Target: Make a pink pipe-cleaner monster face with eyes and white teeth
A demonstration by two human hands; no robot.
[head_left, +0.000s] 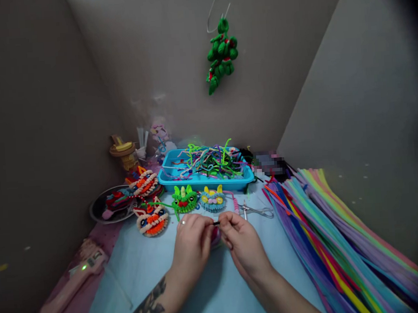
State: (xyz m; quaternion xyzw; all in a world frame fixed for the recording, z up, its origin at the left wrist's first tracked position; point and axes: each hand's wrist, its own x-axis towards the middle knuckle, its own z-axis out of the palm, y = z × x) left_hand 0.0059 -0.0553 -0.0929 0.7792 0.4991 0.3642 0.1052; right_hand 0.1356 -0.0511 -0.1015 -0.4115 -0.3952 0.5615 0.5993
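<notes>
My left hand (192, 245) and my right hand (241, 242) meet over the pale blue table (148, 273), fingers pinched together on a small pink craft piece (216, 236) with a dark bit at its top. Just beyond the hands lie a green fuzzy creature face (184, 199), a blue and yellow one (212, 199) and an orange and white one (152, 221). Small metal scissors (257, 211) lie right of the hands.
A blue tray (203, 179) of mixed pipe-cleaner scraps stands at the back. Long coloured pipe cleaners (334, 234) are spread on the right. A dark plate (108, 207) with more faces sits left, a pink glue gun (73, 283) lower left, and a green figure (221, 54) hangs on the wall.
</notes>
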